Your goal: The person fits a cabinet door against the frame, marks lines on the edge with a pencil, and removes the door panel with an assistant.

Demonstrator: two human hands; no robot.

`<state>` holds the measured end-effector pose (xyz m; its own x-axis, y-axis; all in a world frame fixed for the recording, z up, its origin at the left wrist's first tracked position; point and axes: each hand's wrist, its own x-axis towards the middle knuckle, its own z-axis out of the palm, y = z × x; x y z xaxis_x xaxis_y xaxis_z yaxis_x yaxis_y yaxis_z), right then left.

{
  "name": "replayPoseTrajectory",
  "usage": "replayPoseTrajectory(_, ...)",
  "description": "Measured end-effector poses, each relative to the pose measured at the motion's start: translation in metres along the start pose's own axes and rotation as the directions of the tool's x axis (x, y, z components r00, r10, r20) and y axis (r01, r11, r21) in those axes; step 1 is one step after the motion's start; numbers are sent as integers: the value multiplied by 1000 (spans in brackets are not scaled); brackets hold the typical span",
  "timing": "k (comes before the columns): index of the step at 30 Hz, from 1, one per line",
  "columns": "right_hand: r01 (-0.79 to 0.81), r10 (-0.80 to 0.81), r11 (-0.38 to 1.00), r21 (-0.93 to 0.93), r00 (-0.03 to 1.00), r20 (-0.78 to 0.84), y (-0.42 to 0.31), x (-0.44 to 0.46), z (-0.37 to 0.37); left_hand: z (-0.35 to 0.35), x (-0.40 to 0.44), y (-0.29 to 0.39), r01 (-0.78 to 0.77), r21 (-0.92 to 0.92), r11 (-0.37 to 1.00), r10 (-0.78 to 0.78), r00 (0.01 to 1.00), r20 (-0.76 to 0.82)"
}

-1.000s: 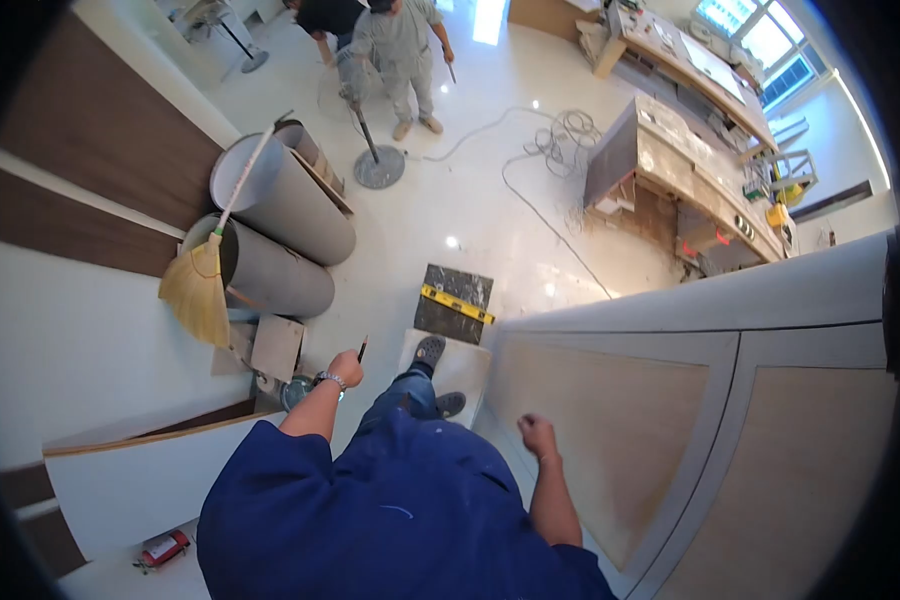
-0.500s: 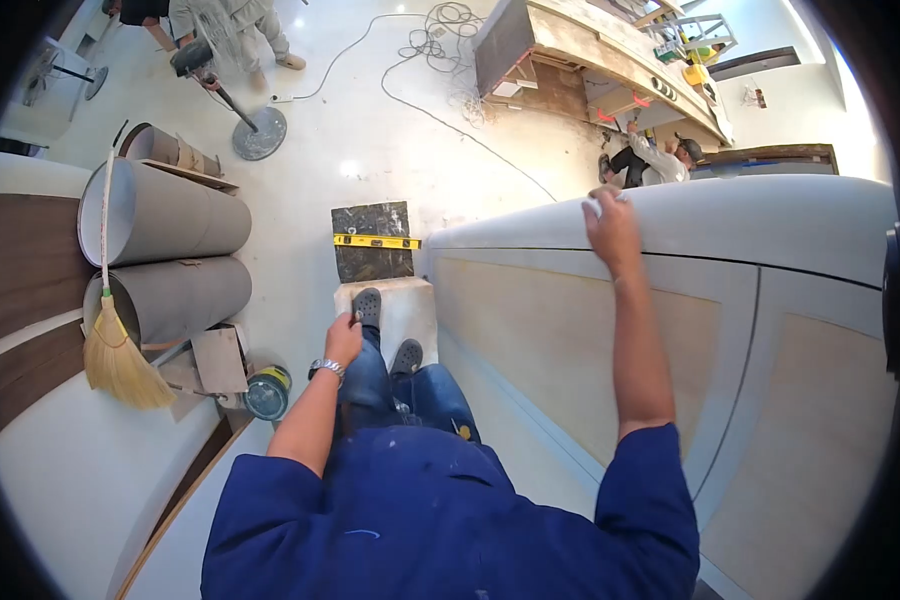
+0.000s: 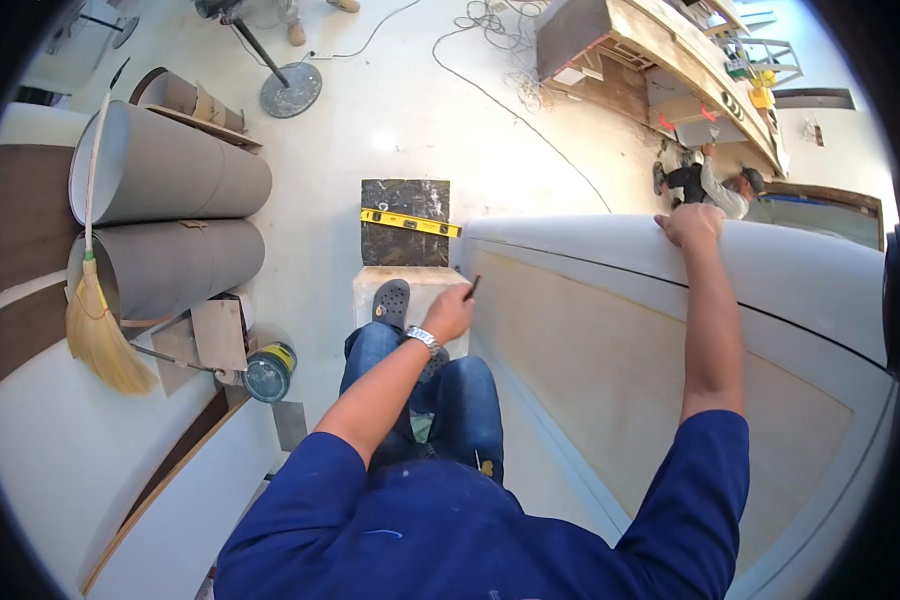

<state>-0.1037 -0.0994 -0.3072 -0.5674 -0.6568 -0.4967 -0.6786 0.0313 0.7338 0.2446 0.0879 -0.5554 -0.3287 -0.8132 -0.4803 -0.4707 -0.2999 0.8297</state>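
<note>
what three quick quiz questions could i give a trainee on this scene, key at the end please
1. Multiple choice: what lies across the dark board?
A) a hammer
B) a yellow level
C) a saw
2. True or false: the person's right hand rests on the rounded white top.
3. Fill in: the slim dark stick is in the person's ____ hand.

Key: 1 B; 2 true; 3 left

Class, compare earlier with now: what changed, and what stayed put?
The left hand, holding a slim dark tool, moved right, toward the panelled unit. The right hand rose onto its rounded top. The yellow level still lies across the dark board, and the broom still leans on the tubes.
</note>
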Motion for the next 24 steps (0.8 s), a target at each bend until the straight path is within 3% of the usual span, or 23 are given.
replayPoseTrajectory(4,-15,15,1000,-3,1000,-7,-31,30,24,24,33,-22,-85,7,996,84,992,100)
replayPoseTrajectory(7,-24,24,1000,6,1000,-17,-51,47,39,20,54,-9,-101,113,988,81,982,171)
replayPoseTrajectory(10,-28,28,999,-19,1000,4,-71,56,45,8,69,5,-274,-61,960,278,957,82)
replayPoseTrajectory(13,-78,79,993,-90,997,3,-85,65,55,-11,73,17,-319,22,948,317,946,66)
replayPoseTrajectory(16,-120,116,986,-115,992,-39,-86,74,63,-13,76,15,-456,38,889,457,889,-19)
replayPoseTrajectory(20,-91,80,993,-77,986,-145,-82,87,80,-16,77,11,-512,142,847,524,849,-65)
replayPoseTrajectory(24,-164,154,985,-60,979,-133,-92,75,78,-23,73,-1,-531,243,812,565,819,-99)
